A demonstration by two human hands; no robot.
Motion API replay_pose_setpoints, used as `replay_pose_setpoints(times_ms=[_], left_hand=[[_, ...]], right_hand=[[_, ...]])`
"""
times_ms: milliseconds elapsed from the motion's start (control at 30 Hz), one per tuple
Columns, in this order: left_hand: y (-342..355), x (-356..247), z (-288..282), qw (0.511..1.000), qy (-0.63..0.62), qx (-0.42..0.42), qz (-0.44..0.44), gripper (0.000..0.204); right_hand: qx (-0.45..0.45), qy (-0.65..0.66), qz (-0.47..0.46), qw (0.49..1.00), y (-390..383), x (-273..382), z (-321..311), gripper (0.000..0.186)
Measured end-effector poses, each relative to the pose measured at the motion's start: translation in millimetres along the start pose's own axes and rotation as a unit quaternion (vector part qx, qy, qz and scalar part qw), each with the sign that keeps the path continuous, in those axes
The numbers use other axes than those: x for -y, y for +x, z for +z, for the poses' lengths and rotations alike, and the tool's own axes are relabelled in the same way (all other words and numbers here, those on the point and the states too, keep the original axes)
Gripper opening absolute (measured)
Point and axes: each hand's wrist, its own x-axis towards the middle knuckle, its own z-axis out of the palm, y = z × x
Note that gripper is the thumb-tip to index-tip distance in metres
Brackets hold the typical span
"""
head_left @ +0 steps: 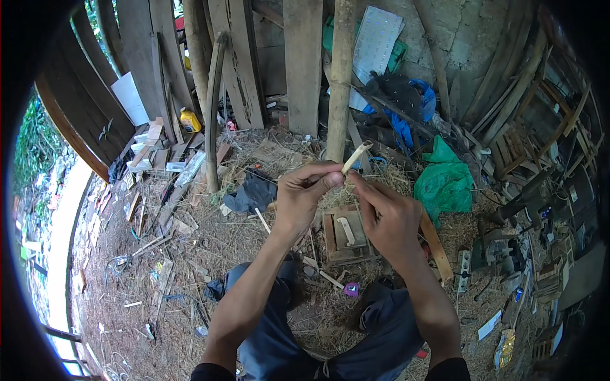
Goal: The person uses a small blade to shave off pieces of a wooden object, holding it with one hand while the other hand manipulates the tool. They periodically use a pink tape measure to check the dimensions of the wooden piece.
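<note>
In front of me, at the middle of the view, a pale carved wooden piece (357, 157) is held up at a slant, its notched end pointing up and right. My left hand (304, 193) pinches its lower end between thumb and fingers. My right hand (389, 219) is closed, with its index fingertip against the same lower end; whether it holds anything else is hidden. Below the hands, a second pale wooden piece with shaped ends (346, 231) lies on a low wooden block (349, 251).
A purple tape measure (351, 289) lies on the littered ground between my feet. To the right are a green plastic bag (443, 184), a wooden strip (436, 246) and a power strip (464, 270). A wooden post (340, 82) stands ahead; a dark cloth (251, 192) lies left of my hands.
</note>
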Motion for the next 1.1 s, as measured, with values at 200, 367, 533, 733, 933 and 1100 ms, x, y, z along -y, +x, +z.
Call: replay_pose_setpoints(times_ms=[200, 367, 533, 733, 933, 1100], left_hand=[[-0.1, 0.1, 3.7, 0.992, 0.097, -0.007, 0.078, 0.019], [-1.5, 2.1, 10.9, 0.982, 0.143, 0.002, 0.123, 0.018], [-0.6, 0.2, 9.4, 0.990, 0.109, 0.022, 0.082, 0.018], [-0.5, 1.3, 8.8, 0.995, 0.068, 0.038, 0.056, 0.017], [-0.2, 2.3, 9.6, 0.985, 0.118, 0.035, 0.121, 0.017], [-3.5, -0.9, 9.8, 0.997, 0.037, 0.037, 0.053, 0.017]], right_hand=[[-0.001, 0.016, 0.040, 0.999, -2.7, 0.7, 2.2, 0.036], [-0.024, -0.031, 0.039, 0.998, 1.2, 7.5, -2.4, 0.026], [0.019, 0.296, 0.209, 0.932, 2.4, -5.6, 1.4, 0.014], [0.042, 0.267, 0.183, 0.945, 0.6, -5.0, -4.7, 0.015], [0.026, 0.277, 0.180, 0.944, -2.5, -6.1, 4.4, 0.016], [0.109, 0.449, 0.293, 0.837, 5.9, -14.3, -3.4, 0.013]])
